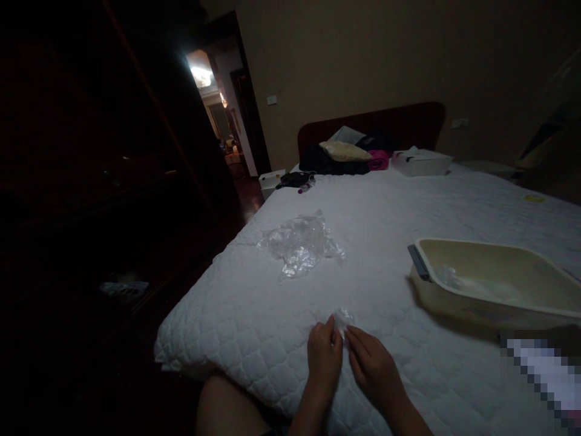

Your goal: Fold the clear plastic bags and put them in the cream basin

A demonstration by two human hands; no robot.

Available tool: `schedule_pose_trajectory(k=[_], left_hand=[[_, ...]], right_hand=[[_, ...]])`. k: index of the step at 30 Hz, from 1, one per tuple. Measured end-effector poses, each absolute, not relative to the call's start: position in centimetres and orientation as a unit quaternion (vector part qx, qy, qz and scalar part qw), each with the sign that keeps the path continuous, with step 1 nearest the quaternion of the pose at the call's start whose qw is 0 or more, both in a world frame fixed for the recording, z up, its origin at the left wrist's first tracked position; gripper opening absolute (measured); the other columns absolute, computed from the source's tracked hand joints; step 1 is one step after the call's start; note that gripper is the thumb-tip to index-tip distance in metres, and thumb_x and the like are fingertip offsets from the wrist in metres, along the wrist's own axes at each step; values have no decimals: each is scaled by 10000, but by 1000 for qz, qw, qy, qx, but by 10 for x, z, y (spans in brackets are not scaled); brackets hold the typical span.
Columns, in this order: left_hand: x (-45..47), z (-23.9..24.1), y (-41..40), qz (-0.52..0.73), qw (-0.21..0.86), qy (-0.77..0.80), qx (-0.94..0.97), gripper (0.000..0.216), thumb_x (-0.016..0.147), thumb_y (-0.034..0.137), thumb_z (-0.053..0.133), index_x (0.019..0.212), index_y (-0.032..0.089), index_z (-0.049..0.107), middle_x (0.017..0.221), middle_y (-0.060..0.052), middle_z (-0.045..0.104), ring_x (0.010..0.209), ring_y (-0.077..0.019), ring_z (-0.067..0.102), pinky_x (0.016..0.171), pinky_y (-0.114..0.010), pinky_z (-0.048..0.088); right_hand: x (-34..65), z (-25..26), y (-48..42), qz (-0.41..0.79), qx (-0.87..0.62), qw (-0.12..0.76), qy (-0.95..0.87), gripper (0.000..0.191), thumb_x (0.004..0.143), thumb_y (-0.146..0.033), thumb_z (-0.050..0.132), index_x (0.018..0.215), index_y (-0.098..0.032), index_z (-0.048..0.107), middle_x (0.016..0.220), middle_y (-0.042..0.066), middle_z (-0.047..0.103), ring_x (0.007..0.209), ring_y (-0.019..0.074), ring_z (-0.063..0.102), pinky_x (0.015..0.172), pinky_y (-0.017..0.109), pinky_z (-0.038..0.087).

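Close together over the near part of the bed, my left hand and my right hand both pinch a small clear plastic bag. The bag is crumpled and see-through, and its top pokes out beyond my fingertips. Whether anything lies inside it I cannot make out. Farther up the white quilted bedding is a larger crumpled clear plastic bag, spread flat and apart from my hands.
To the right stands a cream plastic bin with a grey handle, holding some clear plastic. A white box, a cushion and dark cloth are by the headboard. The bed's left edge drops to a dark floor.
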State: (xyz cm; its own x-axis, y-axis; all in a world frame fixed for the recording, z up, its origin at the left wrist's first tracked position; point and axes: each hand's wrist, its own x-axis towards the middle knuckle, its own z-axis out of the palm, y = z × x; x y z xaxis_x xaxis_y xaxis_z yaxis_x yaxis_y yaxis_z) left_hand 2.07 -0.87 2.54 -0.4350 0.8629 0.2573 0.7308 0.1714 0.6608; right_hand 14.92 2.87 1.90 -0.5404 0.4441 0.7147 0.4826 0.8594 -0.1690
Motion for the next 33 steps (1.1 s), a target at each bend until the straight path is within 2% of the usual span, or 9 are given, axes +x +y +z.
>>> schedule_pose_trajectory(k=[5,8,13,18,25,29,33], left_hand=[[19,19,-6,401,61,754,516,366,843,200,422,1180,144,555,857,-89,647,812,-205,597,744,-315,476],[19,16,-8,421,3,739,527,340,848,182,433,1165,145,553,885,-92,644,822,-200,604,749,-329,492],[19,17,-15,418,-111,647,628,331,840,101,415,1139,160,544,1122,-126,581,1067,-226,536,871,-401,472],[17,13,-14,387,-78,613,685,422,799,39,403,1196,145,495,1149,-117,594,1132,-220,512,909,-427,470],[16,13,-12,392,-21,635,665,359,832,80,403,1150,171,541,1167,-93,595,1136,-210,514,936,-443,451],[18,22,-15,406,24,663,629,336,860,123,387,1159,164,535,1196,-115,573,1138,-213,513,935,-448,446],[18,25,-22,436,12,605,666,434,782,78,433,1207,142,487,1274,-136,504,1257,-242,378,997,-491,371]], right_hand=[[147,15,34,-5,-293,374,-880,408,760,-37,399,1115,-139,570,1059,114,649,952,200,610,809,354,521],[148,17,33,18,-286,363,-887,460,735,-12,379,1135,-152,558,1071,98,650,974,198,604,815,362,516],[149,19,33,71,-287,372,-880,400,779,-54,399,1132,-174,545,1067,89,648,983,195,598,838,374,503],[150,15,33,90,-327,407,-848,320,801,-110,435,1094,-181,543,1050,98,626,972,196,583,837,372,497],[153,26,26,60,-327,393,-857,420,617,-68,457,1011,-172,560,1069,105,558,995,252,518,873,465,416],[150,28,28,40,-346,382,-856,312,697,-67,462,974,-167,566,974,94,584,928,235,529,839,437,429],[154,24,30,4,-344,444,-827,251,781,-77,429,969,-185,555,878,62,610,843,205,554,834,433,428]])
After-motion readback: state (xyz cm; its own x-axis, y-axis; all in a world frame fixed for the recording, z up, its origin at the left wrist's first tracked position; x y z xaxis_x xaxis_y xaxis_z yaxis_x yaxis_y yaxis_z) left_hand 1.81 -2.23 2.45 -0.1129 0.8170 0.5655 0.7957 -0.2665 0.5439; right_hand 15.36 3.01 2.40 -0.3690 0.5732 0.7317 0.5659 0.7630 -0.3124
